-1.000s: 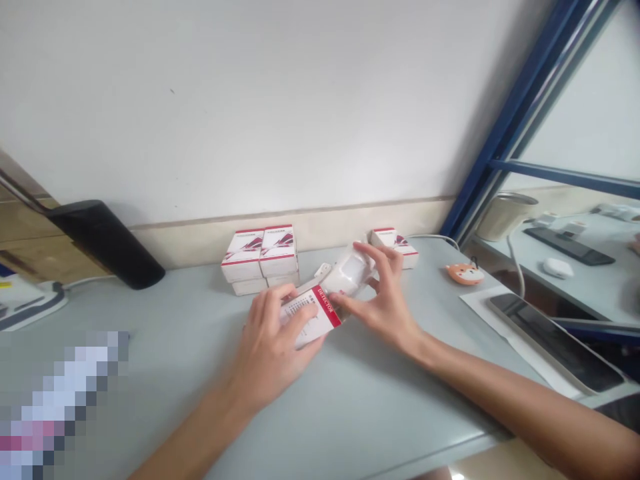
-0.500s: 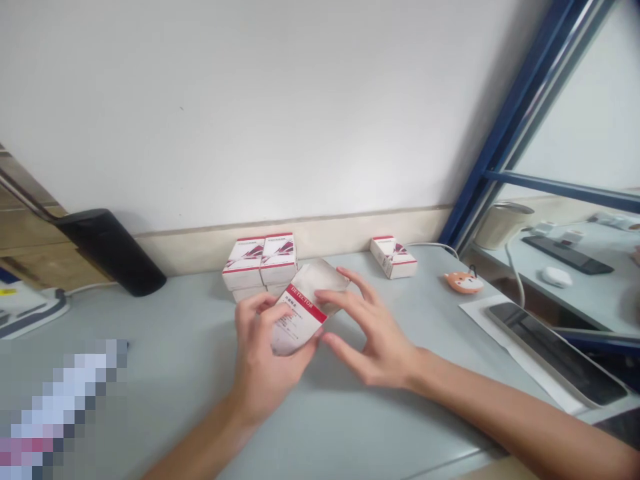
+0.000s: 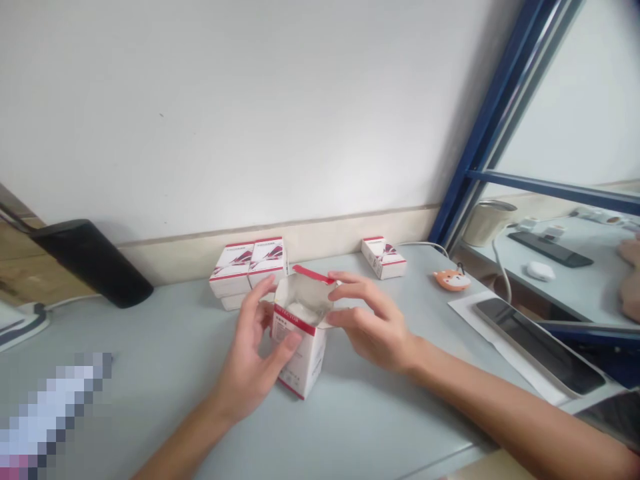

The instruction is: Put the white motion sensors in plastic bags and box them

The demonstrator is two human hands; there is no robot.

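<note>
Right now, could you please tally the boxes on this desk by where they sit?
Stacked boxes: 3 in view
Lone box: 1
Open box between left hand and right hand: 1
Total: 5

Place: office
Landmark: desk (image 3: 170,340)
On desk: boxes (image 3: 247,267), tablet (image 3: 540,345)
Past desk: keyboard (image 3: 550,249), mouse (image 3: 540,271)

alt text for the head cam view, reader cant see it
A left hand and right hand hold an open white-and-red carton on a pale grey table, its red-edged flap raised above clear plastic inside. Similar cartons sit by the wall behind, near an orange fox-shaped trinket.
</note>
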